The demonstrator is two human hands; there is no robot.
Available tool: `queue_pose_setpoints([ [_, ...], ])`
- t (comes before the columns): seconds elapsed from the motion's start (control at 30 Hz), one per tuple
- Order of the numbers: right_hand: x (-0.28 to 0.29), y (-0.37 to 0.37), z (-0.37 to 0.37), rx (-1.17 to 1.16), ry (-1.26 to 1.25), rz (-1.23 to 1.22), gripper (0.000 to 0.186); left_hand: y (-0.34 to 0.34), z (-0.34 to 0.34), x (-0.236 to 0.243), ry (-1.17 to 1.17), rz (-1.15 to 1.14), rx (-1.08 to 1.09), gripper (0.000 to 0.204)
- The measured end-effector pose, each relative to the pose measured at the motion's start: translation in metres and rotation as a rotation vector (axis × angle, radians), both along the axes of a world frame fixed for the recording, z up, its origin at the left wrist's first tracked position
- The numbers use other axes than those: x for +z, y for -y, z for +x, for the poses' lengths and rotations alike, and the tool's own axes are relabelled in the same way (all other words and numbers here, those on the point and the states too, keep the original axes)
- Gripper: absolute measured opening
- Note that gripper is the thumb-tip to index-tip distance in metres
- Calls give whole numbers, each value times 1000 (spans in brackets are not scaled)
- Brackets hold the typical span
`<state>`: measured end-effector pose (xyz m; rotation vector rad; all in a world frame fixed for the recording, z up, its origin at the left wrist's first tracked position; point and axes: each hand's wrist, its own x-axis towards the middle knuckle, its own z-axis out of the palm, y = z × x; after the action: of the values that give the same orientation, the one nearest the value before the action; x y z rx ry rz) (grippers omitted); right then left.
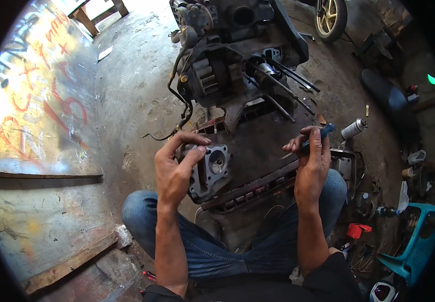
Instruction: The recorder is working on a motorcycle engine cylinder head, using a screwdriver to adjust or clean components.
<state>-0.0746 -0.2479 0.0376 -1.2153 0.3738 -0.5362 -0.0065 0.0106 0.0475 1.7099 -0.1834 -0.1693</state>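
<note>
My left hand [173, 173] is beside a grey metal cylinder head [217, 163], its thumb and forefinger curved and slightly apart over the upper left edge. Nothing shows between those two fingertips; the other fingers are mostly hidden. The cylinder head lies tilted, its round chamber and bolt holes facing up. In my right hand [312, 158], raised above my right knee, is a blue-handled tool [327, 131], gripped between thumb and fingers; its working end cannot be made out. Ahead stands a dirty engine [217, 75] with a bare piston [264, 69] and long studs [288, 88] pointing toward me.
A dark metal frame [258, 187] lies before my knees. To the right are a spray can [353, 129], a red object [357, 230], a teal plastic stool [410, 251] and a motorcycle seat [386, 90]. A wheel [339, 31] stands far off. Painted boards [41, 100] line the left.
</note>
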Motion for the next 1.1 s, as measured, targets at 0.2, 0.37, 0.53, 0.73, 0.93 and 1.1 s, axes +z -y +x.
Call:
queue_pose_setpoints([
  [0.2, -1, 2, -14, 98, -324, -58, 30, 24, -28, 12, 123, -308, 160, 17],
  [0.37, -23, -19, -24, 237, -445, -262, 36, 39, -48, 31, 195, -303, 164, 25],
  [0.53, -45, -33, -35, 407, -414, 96, 51, 53, -57, 31, 241, -361, 174, 33],
  [0.73, -30, -40, -38, 380, -450, 315, 45, 57, -66, 31, 226, -253, 205, 42],
  [0.93, -16, -44, -48, 262, -381, 119, 38, 63, -76, 36, 55, -348, 275, 36],
  [1.1, -13, -44, -52, 276, -495, 188, 36, 60, -79, 41, -76, -350, 288, 38],
])
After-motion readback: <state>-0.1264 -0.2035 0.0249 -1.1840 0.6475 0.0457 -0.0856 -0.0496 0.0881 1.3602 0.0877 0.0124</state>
